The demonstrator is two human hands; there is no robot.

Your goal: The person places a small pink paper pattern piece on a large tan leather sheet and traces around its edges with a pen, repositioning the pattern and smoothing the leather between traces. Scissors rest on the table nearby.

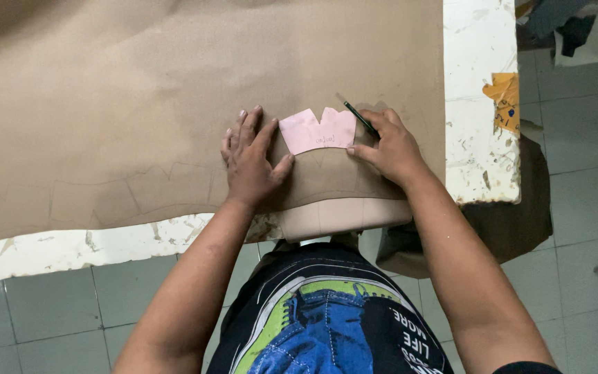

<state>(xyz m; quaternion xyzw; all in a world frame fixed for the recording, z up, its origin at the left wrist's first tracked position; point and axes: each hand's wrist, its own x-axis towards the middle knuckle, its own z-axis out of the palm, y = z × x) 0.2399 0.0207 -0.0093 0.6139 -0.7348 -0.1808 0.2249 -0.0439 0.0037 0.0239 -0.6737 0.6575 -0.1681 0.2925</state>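
The lower part of the pencil [359,117] is hidden inside the right hand [390,147], so only its dark upper end shows. Faint traced outlines on the brown sheet [140,104], at the middle left of the frame, are hard to make out. The far edge of the sheet is cut off at the top.

The brown sheet covers most of a white, scratched worktop [479,104], whose bare part shows at the upper right. Under it is a floor of grey tiles [36,312].

The left hand [250,161] lies flat with fingers spread, its thumb at the left edge of the pink template [316,130]. The right hand's grip is pressed together around the pencil, beside the template's right edge. The template lies on the sheet at the centre, between both hands.
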